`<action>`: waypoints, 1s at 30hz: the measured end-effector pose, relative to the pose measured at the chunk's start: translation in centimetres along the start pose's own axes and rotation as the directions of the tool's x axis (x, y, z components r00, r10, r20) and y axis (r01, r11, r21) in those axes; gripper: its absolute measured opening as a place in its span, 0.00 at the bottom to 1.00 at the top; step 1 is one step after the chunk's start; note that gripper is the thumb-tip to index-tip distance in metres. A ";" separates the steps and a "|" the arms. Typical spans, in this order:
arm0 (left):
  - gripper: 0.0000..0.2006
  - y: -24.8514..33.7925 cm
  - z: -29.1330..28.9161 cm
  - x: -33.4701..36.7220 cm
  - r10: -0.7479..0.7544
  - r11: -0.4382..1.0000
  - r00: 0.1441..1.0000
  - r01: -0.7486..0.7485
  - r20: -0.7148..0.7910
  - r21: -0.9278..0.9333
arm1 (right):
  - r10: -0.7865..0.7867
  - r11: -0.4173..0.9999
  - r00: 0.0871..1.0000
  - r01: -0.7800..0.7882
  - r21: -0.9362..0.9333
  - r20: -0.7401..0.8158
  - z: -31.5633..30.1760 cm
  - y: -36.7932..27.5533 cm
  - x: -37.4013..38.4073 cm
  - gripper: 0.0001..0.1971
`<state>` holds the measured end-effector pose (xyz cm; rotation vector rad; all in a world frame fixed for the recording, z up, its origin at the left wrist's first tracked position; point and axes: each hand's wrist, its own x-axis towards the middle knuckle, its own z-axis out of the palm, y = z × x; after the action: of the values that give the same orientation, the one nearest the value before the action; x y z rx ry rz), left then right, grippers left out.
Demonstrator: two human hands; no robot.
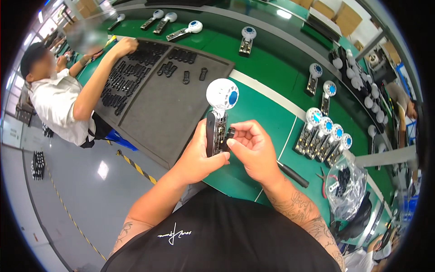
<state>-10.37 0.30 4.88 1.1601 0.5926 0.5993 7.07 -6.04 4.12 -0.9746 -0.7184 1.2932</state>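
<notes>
Over the green bench (265,103), the left hand (195,158) wraps the handle (211,133) of an upright, white-headed handheld device (221,95), while the right hand (250,146), half curled, pinches a small black part (230,133) beside the handle's exposed circuitry (221,131).

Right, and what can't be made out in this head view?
All in the head view:
White-headed device: its lower end, covered by the left hand.
Black piece: its full outline, covered by the right hand.
Clear bag: its exact contents, behind crumpled plastic.
Co-worker's hand: whether it grips anything, too small to tell.
</notes>
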 end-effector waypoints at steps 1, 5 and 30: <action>0.36 0.1 0.5 0.0 0.018 0.996 0.999 -0.015 -0.034 0.085 | 0.007 1.000 1.000 -0.008 -0.023 -0.021 0.2 0.1 -0.2 0.18; 0.35 -1.1 1.4 0.1 0.125 0.938 0.990 -0.095 -0.067 0.334 | -0.022 0.997 0.997 0.016 -0.082 -0.077 -0.2 1.2 -1.0 0.17; 0.33 -1.9 -2.8 0.2 -0.090 0.890 0.995 0.098 0.039 -0.445 | -0.195 0.613 0.980 0.093 -0.784 -0.036 0.3 -8.2 -5.9 0.14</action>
<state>-11.97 1.70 2.27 0.6972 0.4600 0.6025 9.49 -11.74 12.05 -1.6429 -1.2943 0.7299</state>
